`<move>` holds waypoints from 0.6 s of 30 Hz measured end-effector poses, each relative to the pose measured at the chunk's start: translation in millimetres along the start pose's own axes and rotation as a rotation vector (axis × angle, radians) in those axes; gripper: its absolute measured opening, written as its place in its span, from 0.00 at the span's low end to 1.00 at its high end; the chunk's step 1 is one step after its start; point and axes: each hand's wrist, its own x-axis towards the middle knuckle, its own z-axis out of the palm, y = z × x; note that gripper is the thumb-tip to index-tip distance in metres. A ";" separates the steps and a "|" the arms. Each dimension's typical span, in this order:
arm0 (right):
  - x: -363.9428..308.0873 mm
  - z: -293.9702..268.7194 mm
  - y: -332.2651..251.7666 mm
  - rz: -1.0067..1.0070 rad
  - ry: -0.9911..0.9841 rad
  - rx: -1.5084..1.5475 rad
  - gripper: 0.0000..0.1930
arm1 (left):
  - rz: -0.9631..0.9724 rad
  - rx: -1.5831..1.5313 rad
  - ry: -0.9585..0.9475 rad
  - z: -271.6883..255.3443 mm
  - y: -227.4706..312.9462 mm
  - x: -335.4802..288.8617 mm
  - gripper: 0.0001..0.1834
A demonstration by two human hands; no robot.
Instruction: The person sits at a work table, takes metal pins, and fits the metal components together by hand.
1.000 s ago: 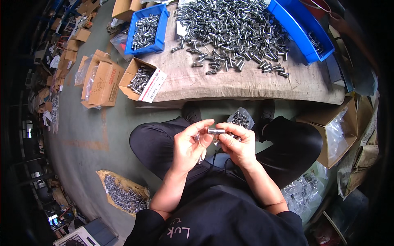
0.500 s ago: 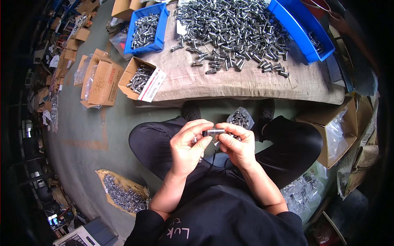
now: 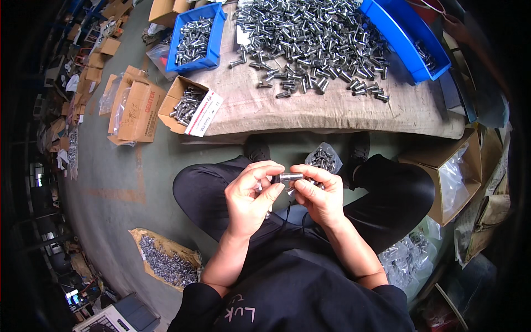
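In front of my lap, a shiny metal bolt (image 3: 291,177) lies level between my two hands. My left hand (image 3: 250,196) is closed, with thumb and forefinger around the bolt's left end. Its right end is pinched in the thumb and forefinger of my right hand (image 3: 321,196). More metal pieces peek out from the curled fingers of both hands, mostly hidden. Just beyond my hands, a clear plastic bag (image 3: 324,158) of bolts sits on the floor. A large pile of similar bolts (image 3: 315,44) covers the cloth-covered surface (image 3: 249,113) ahead.
Blue bins holding bolts flank the pile, one at left (image 3: 216,47) and one at right (image 3: 406,47). An opened carton (image 3: 172,123) of bolts stands left. Another carton (image 3: 431,180) with plastic lining is at right. Small metal parts lie on a cardboard sheet (image 3: 138,238) at lower left.
My left hand has shifted slightly left, and a little more of the bolt's left end shows. My right hand has stayed almost still.
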 end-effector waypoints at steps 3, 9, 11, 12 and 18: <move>0.7 -1.0 0.7 0.014 0.000 0.030 0.12 | 0.013 0.047 0.016 -0.6 0.1 -0.2 0.12; 5.0 -7.7 6.4 0.173 -0.027 0.304 0.10 | -0.168 -0.182 -0.043 -0.1 1.3 -1.1 0.14; 10.7 -15.5 13.0 0.198 -0.174 0.639 0.11 | -0.402 -0.596 -0.004 -1.6 -3.9 3.1 0.14; 9.7 -16.6 10.3 0.245 -0.149 0.667 0.12 | -0.413 -0.586 -0.012 -0.3 -8.4 3.8 0.16; 4.7 -12.3 13.7 0.326 -0.059 0.184 0.07 | -0.367 -0.445 0.079 1.0 -17.5 5.3 0.22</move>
